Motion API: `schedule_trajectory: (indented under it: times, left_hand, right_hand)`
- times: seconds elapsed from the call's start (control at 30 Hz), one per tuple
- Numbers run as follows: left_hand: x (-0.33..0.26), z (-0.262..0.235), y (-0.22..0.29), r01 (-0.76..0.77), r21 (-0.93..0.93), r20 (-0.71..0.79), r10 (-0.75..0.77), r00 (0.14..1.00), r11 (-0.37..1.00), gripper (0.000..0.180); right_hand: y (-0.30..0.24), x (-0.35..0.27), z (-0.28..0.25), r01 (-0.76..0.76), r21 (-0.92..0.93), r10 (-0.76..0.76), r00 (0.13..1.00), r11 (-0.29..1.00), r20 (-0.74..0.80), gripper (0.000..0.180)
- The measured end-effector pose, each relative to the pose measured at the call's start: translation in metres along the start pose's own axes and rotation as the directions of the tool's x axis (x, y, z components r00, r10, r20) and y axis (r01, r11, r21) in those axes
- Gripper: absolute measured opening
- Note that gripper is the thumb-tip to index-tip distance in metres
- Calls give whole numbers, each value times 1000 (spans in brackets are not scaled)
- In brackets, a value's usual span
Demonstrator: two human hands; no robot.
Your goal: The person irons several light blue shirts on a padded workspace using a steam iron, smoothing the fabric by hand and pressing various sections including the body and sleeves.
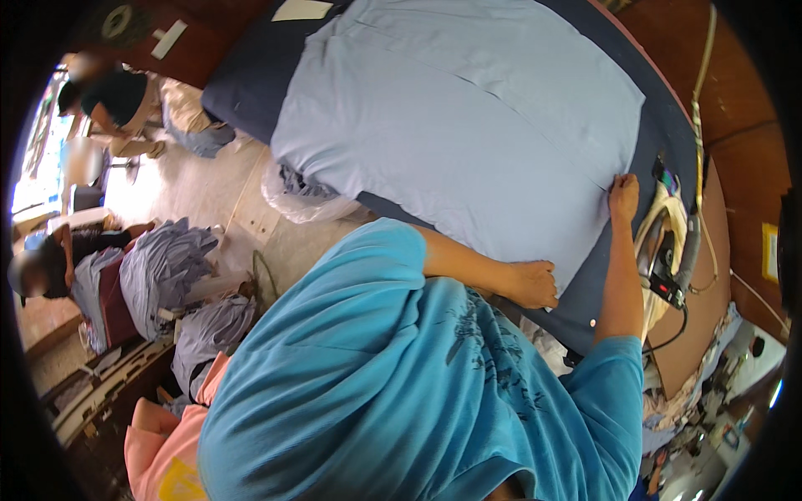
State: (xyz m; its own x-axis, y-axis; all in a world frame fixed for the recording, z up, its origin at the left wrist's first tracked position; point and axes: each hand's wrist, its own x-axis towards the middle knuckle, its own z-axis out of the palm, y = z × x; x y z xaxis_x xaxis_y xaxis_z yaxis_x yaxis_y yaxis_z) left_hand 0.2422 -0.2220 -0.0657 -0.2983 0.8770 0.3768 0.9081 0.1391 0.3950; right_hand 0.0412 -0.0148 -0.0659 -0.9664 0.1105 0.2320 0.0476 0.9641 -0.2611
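Note:
A light blue garment (468, 125) lies spread over a dark blue padded ironing table (576, 321), with a few creases and a seam across it. My left hand (533, 284) is closed on the garment's near right edge, fingers curled. My right hand (623, 199) pinches the same piece farther along its right edge, close to the far right corner. Just right of my right forearm, an iron (664, 259) with a black cord rests on pale cloth.
A hose (698, 125) hangs down on the right. A clear plastic bag (305, 200) of dark cloth sits beyond the table's left edge. Piles of grey-blue garments (163, 271) and two people working (117, 108) are at the left. Someone in pink (159, 442) is close behind my left side.

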Motion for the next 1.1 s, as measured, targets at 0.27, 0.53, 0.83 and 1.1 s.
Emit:
schedule_trajectory:
  times: [0.27, 0.53, 0.83, 1.1]
  left_hand:
    - [6, 0, 2, 12, -116, 17, -10, 1000, 993, 15]
    - [4, -1, -10, 24, -184, -95, -43, 995, 983, 18]
    - [-99, -110, -134, 443, -61, -319, -438, 840, 894, 24]
    - [-289, -243, -196, 878, 267, -750, -486, 448, 396, 30]
  right_hand:
    - [14, 4, 0, 45, 4, -45, 998, 999, 38, 20]
    - [111, 3, 8, 64, -51, -60, 996, 997, 71, 30]
    - [-17, 28, 10, 345, -90, -354, 930, 934, -103, 50]
    - [7, 54, 29, 362, -215, -387, 918, 907, -90, 49]
